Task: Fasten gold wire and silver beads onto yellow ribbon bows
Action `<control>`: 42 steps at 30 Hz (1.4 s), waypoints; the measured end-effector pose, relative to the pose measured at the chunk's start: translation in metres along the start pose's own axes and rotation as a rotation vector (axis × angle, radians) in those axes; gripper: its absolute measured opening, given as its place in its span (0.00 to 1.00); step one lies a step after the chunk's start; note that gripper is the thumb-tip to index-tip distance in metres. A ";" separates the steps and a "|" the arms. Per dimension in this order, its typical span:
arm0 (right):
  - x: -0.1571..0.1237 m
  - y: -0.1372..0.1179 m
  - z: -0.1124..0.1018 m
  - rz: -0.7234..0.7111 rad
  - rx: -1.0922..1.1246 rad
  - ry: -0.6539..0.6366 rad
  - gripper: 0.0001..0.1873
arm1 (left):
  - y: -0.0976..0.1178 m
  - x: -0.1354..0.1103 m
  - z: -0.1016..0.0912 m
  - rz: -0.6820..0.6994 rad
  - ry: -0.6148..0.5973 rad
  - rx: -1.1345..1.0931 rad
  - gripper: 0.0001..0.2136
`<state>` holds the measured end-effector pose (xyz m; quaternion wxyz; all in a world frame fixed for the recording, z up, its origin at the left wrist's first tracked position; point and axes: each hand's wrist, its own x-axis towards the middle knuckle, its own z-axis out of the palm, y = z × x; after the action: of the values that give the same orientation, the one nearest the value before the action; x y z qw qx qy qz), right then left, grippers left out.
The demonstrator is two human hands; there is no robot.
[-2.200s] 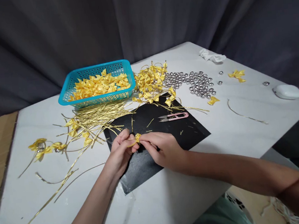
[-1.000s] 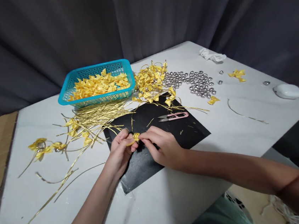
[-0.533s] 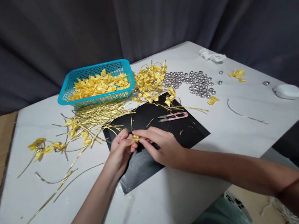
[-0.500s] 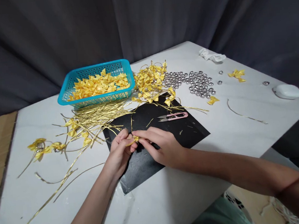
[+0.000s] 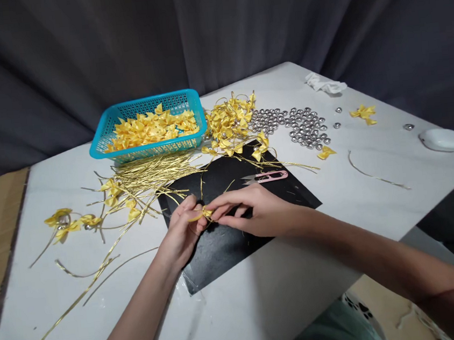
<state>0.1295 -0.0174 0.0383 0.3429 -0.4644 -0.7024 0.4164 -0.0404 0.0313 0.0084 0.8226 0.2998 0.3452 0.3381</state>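
Note:
My left hand (image 5: 184, 226) pinches a small yellow ribbon flower (image 5: 206, 213) above the black mat (image 5: 216, 263). Thin gold cord (image 5: 201, 183) sticks up from between the hands. My right hand (image 5: 255, 207) comes in from the right, its index finger and thumb closed around the flower's right side; the exact grip is partly hidden. Just beyond my right hand, pink-handled thread snips (image 5: 270, 176) lie on the mat. A pile of cut gold cords (image 5: 154, 172) spreads behind my left hand.
A blue basket (image 5: 97, 146) of yellow ribbon pieces stands at the back. Beside it are a heap of corded ribbon flowers (image 5: 229, 118) and many silver beads (image 5: 307, 126). Finished-looking flowers (image 5: 64, 222) lie left. At right are a white dish (image 5: 443, 139) and crumpled tissue (image 5: 325, 84).
My right hand has shifted slightly right and its fingers have spread a little at the flower. My left hand keeps its pinch. The whole view has moved slightly.

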 end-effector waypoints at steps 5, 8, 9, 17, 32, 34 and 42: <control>0.001 0.007 0.003 -0.162 -0.113 0.059 0.12 | 0.000 0.000 0.001 0.013 -0.010 -0.009 0.14; 0.001 0.011 0.007 -0.264 -0.199 0.115 0.11 | 0.000 0.001 0.001 0.015 -0.003 -0.006 0.14; 0.001 0.012 0.008 -0.285 -0.221 0.143 0.10 | 0.000 0.001 0.001 0.015 -0.002 -0.006 0.14; 0.000 0.013 0.015 -0.214 -0.134 0.196 0.12 | 0.000 0.000 0.001 -0.002 -0.008 0.027 0.14; -0.002 0.019 0.018 -0.405 -0.343 0.273 0.12 | -0.001 -0.001 0.003 0.024 -0.015 0.074 0.14; -0.002 0.020 0.021 -0.429 -0.343 0.321 0.12 | -0.001 -0.002 0.004 0.037 -0.013 0.086 0.15; 0.002 0.002 0.016 -0.081 -0.126 0.439 0.04 | -0.004 -0.002 0.005 0.066 -0.020 0.167 0.14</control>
<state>0.1160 -0.0194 0.0303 0.4742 -0.5360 -0.6534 0.2465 -0.0364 0.0259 0.0093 0.7865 0.3818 0.3538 0.3323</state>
